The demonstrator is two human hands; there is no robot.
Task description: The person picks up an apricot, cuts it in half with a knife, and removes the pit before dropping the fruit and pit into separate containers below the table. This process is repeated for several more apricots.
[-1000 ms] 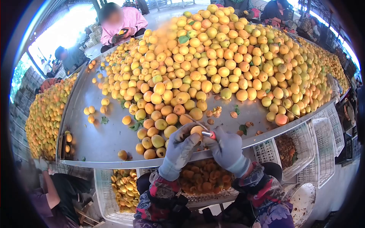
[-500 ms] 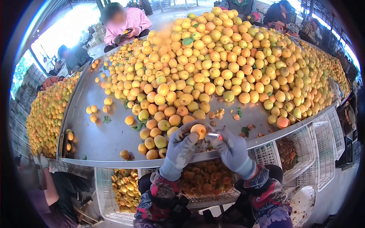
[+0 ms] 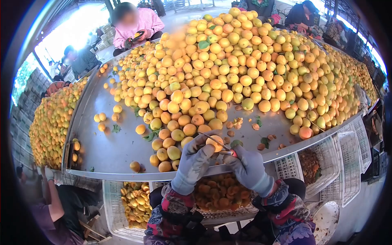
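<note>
My gloved left hand [image 3: 192, 163] is closed around an orange-yellow apricot [image 3: 213, 143] just above the table's front edge. In my gloved right hand [image 3: 251, 166] is a small knife [image 3: 233, 153] with a red handle. Its thin blade lies across the face of the apricot and points up to the left. Close beyond my left hand, loose apricots [image 3: 174, 153] rest on the metal table [image 3: 110, 151]. Below my hands stands a crate of apricot halves [image 3: 222, 192], partly covered by my forearms.
A large apricot heap [image 3: 228, 61] covers much of the table. White crates [image 3: 326, 163] line the front edge at right, and another crate [image 3: 112, 204] holds cut fruit at left. Pits and scraps [image 3: 234, 122] lie on the metal. A person in a pink checked shirt [image 3: 145, 22] sits across; others work around.
The knife has turned so its blade now lies over the apricot, where before it was beside the fruit. My right hand has shifted slightly down; the left keeps its hold.
</note>
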